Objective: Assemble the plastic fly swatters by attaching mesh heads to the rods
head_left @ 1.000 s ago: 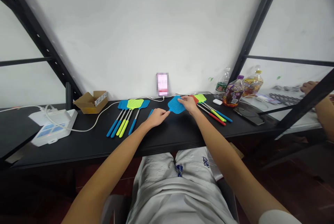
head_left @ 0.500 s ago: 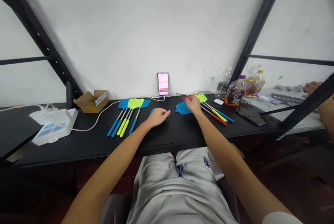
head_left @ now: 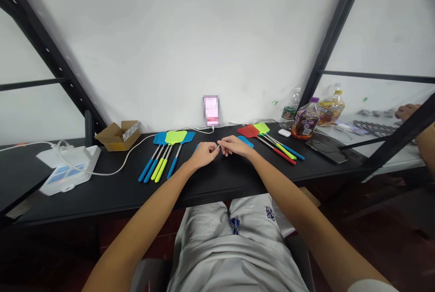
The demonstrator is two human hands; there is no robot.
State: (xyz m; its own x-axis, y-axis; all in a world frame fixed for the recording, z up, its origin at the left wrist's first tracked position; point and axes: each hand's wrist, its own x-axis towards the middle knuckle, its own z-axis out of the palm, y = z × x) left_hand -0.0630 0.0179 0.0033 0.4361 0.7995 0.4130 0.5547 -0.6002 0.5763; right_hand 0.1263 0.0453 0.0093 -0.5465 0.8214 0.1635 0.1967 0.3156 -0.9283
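Fingers (head_left: pixel 212 148) of the left hand (head_left: pixel 203 154) were closed on a thin rod (head_left: pixel 218 147), its tip pinched by the right hand (head_left: pixel 234 145), perhaps for steadiness, above the bench (head_left: pixel 224 182) near a blue swatter head (head_left: pixel 245 141).

Three blue-handled metal-shafted swatters (head_left: pixel 172 167) and two yellow-green-handled swatters (head_left: pixel 160 171) at left; one flat red mesh swatter head (head_left: pixel 248 131); one open brown cardboard box (head_left: pixel 118 138); one purple-capped clear plastic bottle (head_left: pixel 304 122)
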